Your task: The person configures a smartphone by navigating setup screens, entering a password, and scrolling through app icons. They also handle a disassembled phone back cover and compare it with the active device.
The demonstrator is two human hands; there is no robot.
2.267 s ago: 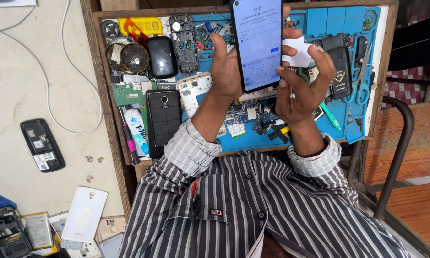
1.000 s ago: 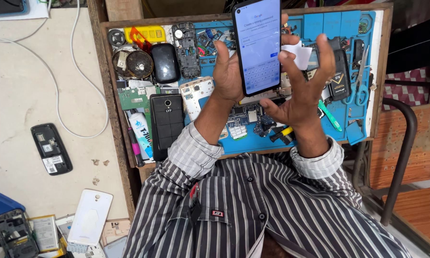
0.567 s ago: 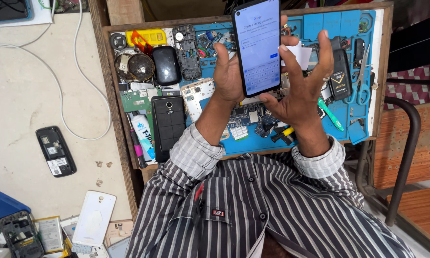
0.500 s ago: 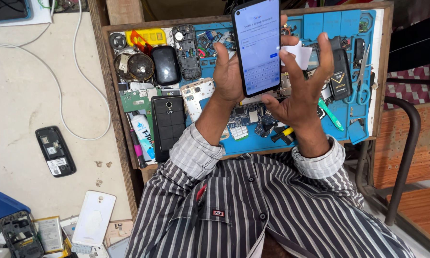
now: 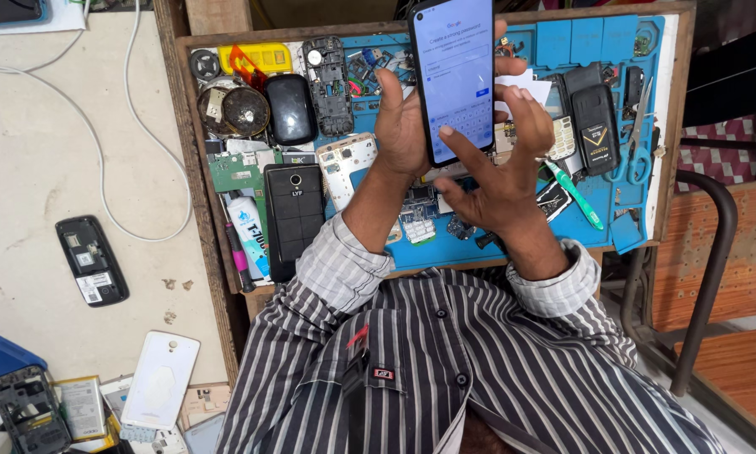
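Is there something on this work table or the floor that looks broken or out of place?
Yes. A black phone lies on the floor left of the table with its back cover off and insides exposed. More opened phone bodies and loose parts crowd the blue mat. The left hand holds a lit smartphone that looks intact.

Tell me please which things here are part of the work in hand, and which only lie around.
In hand:
- lit smartphone, held by the left hand
- right hand, thumb at its screen

Lying about:
- black phone on the blue mat
- green-handled tool
- scissors
- open phone body
- white back cover
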